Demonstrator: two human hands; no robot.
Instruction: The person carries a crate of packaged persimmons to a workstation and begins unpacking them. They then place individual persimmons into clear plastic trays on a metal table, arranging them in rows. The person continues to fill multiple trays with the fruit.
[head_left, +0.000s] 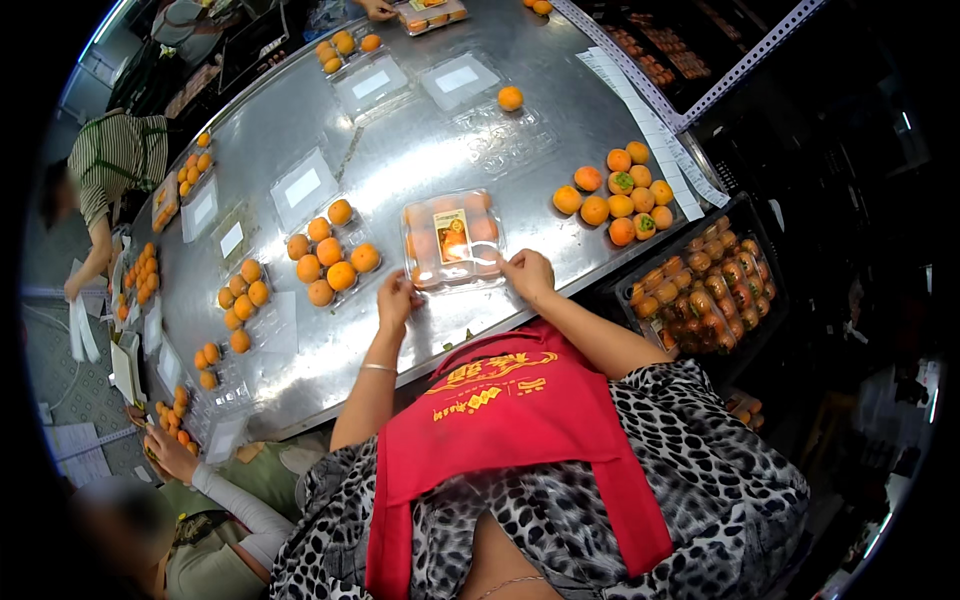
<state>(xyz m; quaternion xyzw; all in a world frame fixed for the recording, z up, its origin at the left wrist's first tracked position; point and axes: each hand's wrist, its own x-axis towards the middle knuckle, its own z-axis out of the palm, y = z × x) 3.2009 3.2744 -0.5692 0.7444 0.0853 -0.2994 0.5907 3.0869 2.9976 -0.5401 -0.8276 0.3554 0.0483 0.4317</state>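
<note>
A closed clear plastic clamshell box (420, 217) filled with orange persimmons lies before me on the steel table. Its lid carries a printed label (452, 235). My left hand (396, 301) has its fingertips on the box's near left corner. At the near right corner, my right hand (529, 274) pinches the rim between thumb and fingers. To the right of the box lies a loose group of persimmons (620, 205), two showing green calyxes. On the left, several persimmons (328, 249) sit in an open clamshell, its lid (304, 187) folded back with a white label.
The steel table (450, 157) also bears open clamshells (459, 81) and paper strips (637, 112). A dark crate (697, 289) of packed boxes stands at the table's right edge. Co-workers (120, 172) are along the left side; a co-worker's hand (174, 456) holds fruit.
</note>
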